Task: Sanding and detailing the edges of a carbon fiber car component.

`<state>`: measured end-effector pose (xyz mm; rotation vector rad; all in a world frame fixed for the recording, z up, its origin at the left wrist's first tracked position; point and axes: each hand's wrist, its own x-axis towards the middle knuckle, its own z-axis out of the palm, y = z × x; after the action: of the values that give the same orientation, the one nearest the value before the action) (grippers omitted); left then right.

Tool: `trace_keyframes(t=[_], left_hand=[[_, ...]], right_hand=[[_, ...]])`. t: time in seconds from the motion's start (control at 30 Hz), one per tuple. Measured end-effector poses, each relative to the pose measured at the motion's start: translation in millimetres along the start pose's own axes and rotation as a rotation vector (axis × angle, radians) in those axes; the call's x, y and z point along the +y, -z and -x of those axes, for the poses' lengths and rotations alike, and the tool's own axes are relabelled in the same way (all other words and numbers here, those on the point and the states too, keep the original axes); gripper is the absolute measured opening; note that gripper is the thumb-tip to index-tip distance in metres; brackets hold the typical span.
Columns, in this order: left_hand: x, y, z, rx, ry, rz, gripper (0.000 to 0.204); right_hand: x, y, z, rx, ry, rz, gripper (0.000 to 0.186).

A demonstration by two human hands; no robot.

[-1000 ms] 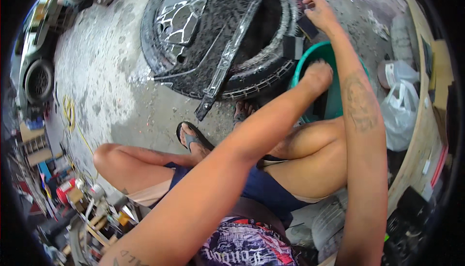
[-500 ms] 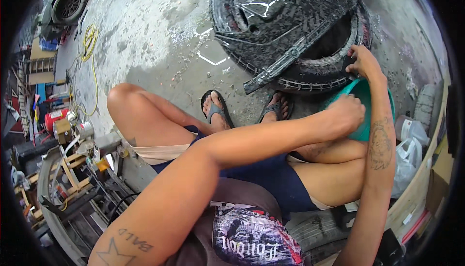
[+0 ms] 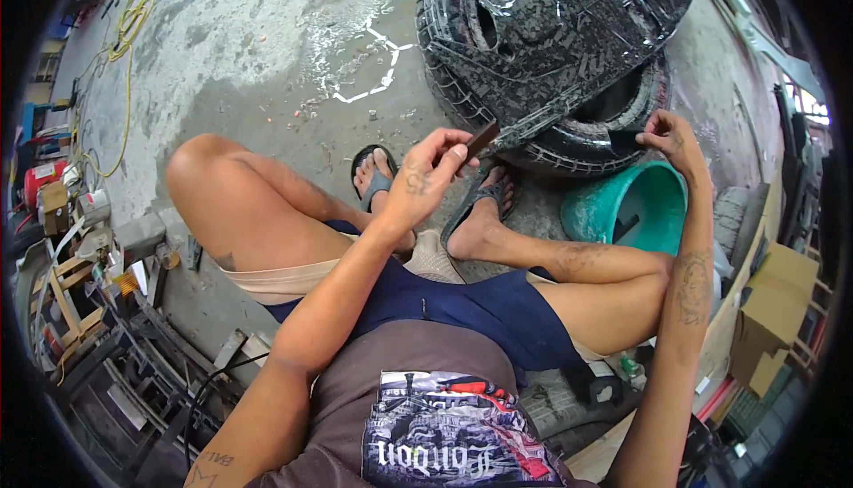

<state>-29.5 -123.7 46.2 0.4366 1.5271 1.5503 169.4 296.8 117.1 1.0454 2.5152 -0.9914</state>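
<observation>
My left hand (image 3: 425, 181) is raised above my feet, its fingers pinched on a dark brown flat strip (image 3: 482, 140). The strip's tip is close to the near edge of a wet, black, speckled plastic panel (image 3: 569, 61), which lies across a tire (image 3: 577, 152). At the tire's right side, my right hand (image 3: 673, 143) has thumb and fingers closed on a thin black flat piece (image 3: 627, 140). What that piece is made of, I cannot tell. Below the right hand a teal bucket (image 3: 591, 208) leans tilted, its mouth toward my right arm, with a dark object (image 3: 627, 225) inside.
Wet concrete floor (image 3: 267, 79) spreads ahead. A yellow cord (image 3: 133, 21) lies at the far left. Wooden frames and scrap (image 3: 75, 306) crowd the left side. A cardboard box (image 3: 777, 301) and another tire (image 3: 736, 212) are on the right. My sandalled feet (image 3: 378, 172) are just before the panel.
My left hand has come up out of the bucket and moved left, now showing the brown strip. My right hand stays by the tire, slightly lower. The view has shifted somewhat.
</observation>
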Motion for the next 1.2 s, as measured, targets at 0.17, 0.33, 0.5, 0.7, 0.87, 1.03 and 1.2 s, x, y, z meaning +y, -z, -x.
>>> trace_keyframes(t=[0.17,0.33,0.5,0.7,0.87,1.03,1.2], left_hand=[[2,-2,-13,0.016,-0.076,0.137,0.027],[6,2,-14,0.040,-0.020,0.165,0.027],[-2,13,-7,0.097,-0.067,0.091,0.026],[3,8,-7,0.077,-0.091,0.008,0.033],[17,-25,-12,-0.016,-0.070,0.031,0.043],[11,-47,-7,-0.021,0.074,0.022,0.049],[10,-45,3,0.031,-0.115,-0.054,0.036]], right_hand=[[-52,-15,37,0.150,0.197,-0.007,0.024],[-25,-91,-13,0.173,0.288,0.049,0.038],[-2,-120,-42,0.261,0.297,0.239,0.032],[-33,-87,-4,0.394,0.110,0.200,0.023],[-80,-120,53,0.538,0.293,-0.414,0.019],[-134,-200,86,0.463,0.112,-1.099,0.048],[-152,-229,97,0.299,0.071,-1.286,0.041]])
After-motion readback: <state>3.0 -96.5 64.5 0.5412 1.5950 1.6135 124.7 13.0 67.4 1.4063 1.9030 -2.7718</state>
